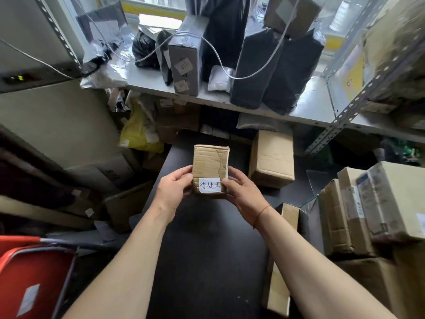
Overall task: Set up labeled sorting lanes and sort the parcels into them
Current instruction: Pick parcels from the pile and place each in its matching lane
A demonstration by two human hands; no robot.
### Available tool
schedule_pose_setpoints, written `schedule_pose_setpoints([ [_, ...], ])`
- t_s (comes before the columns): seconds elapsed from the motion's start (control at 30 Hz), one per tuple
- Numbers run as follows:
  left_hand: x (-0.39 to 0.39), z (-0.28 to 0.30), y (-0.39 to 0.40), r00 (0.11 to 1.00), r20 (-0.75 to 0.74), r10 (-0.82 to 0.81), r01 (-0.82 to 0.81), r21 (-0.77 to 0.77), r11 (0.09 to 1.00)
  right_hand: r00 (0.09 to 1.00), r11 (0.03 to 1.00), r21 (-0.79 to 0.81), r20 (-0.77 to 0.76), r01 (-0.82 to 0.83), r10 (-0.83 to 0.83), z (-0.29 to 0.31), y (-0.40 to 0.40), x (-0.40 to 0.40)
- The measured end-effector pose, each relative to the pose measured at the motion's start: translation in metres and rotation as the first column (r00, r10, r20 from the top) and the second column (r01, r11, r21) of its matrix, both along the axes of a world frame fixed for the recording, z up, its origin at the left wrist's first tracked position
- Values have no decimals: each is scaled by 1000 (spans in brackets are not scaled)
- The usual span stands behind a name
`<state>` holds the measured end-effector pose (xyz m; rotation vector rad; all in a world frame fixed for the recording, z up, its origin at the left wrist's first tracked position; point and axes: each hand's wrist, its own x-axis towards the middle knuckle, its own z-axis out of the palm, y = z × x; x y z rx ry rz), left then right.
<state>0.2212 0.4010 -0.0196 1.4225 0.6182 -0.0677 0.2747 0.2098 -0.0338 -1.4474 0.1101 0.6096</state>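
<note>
A: Biggest first?
B: Metal shelf [305, 104] across the back, loaded with black-wrapped parcels [276, 70]. Dark tabletop [207, 249] is seen below, a brown carton [271, 157] set on its far right.
A: Task item?
B: Small cardboard box [210, 166], held up above the tabletop centre. White label [210, 185] is stuck on its near end.
A: Hands?
B: Left hand [171, 188] is clamped on the box's left side, right hand [239, 192] on its right, thumb at the label edge
</note>
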Motion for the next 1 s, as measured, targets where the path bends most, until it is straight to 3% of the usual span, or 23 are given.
schedule_pose_setpoints([
  [0.23,-56,56,-21,998,66,18,-20,32,999,999,1000,-14,31,11,-10,50,-12,-55],
  [0.53,-130,110,-63,988,121,-99,80,150,986,978,964,-229,187,132,-90,106,-53,-153],
  [0.7,-174,144,-94,978,159,-137,113,152,982,971,968,-182,197,172,-135,140,-89,-200],
  [1.0,-236,194,-169,957,233,-171,121,214,969,965,997,-47,259,56,-42,191,-186,-255],
])
